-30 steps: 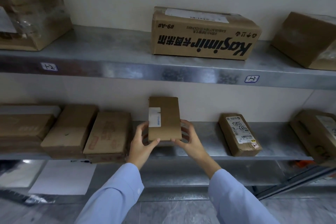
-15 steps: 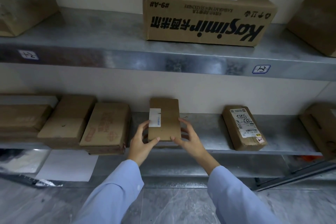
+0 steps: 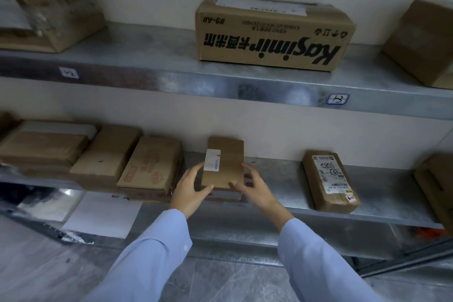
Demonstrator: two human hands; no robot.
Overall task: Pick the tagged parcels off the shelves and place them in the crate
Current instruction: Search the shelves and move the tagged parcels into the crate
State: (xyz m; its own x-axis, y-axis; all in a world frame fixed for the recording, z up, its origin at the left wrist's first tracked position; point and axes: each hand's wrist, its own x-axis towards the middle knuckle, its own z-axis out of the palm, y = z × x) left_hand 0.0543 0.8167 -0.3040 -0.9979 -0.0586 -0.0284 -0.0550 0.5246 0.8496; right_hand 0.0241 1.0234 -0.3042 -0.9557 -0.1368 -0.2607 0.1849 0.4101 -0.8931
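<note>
Lower steel shelf (image 3: 282,175), small tagged parcel (image 3: 228,169)

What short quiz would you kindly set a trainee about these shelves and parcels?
1. True or false: the Kasimir box sits on the upper shelf.
2. The left hand and right hand grip a small parcel. Its white label lies toward: A) its left side; B) its right side; C) its near end.
3. Fill the gap: the parcel with the handwritten label lies to the ____ of the small parcel.
Key: 1 true; 2 A; 3 right.
</note>
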